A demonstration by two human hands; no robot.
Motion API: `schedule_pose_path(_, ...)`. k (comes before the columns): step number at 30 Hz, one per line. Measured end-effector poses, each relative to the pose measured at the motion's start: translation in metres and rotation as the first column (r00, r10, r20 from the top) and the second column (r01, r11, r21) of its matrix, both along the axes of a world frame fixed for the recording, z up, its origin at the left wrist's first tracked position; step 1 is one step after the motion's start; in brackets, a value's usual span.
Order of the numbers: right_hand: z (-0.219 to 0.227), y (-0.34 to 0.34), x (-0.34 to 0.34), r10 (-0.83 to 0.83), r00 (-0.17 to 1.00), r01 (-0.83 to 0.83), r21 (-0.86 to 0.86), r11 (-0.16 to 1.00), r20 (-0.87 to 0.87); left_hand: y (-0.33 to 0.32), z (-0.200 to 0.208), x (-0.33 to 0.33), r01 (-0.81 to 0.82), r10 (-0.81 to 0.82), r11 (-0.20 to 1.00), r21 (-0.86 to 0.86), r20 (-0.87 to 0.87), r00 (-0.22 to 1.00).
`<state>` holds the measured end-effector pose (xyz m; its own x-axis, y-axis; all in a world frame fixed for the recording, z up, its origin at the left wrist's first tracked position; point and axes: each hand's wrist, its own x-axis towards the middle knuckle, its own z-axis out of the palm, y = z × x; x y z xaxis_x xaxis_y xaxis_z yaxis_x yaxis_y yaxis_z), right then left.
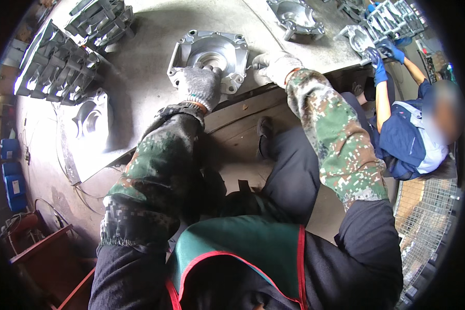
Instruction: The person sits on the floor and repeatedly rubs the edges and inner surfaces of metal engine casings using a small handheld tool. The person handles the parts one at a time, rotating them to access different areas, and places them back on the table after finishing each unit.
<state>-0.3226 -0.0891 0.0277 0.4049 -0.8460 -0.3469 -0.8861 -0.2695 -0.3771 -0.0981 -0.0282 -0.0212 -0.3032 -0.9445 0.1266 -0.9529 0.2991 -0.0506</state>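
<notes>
Left hand (200, 85) — gripped near side of metal casting (212, 45) | right hand (277, 67) — curled beside it, could not tell if gripping

metal castings (210, 47) on grey table (145, 64)

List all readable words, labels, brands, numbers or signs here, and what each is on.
No legible text anywhere.
White label on the larger blue container, far left: too small and blurred to read.
Metal casting at the left hand: no markings I can make out.
Green apron: no lettering I can make out.
</notes>
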Motion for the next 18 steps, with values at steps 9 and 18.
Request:
schedule_pose_path(9, -0.009, -0.013, 0.025, 0.076, 0.957, -0.109, -0.106, 0.988, -0.281, 0.005, -0.001, 0.015, 0.007, -0.007, 1.0, -0.012, 0.013, 1.0)
schedule_pose_path(18, 0.079, -0.049, 0.016, -0.126, 0.948, 0.243, -0.407, 0.881, 0.292, 0.007, -0.004, 0.019, -0.044, 0.047, 0.998, -0.038, 0.09, 0.995)
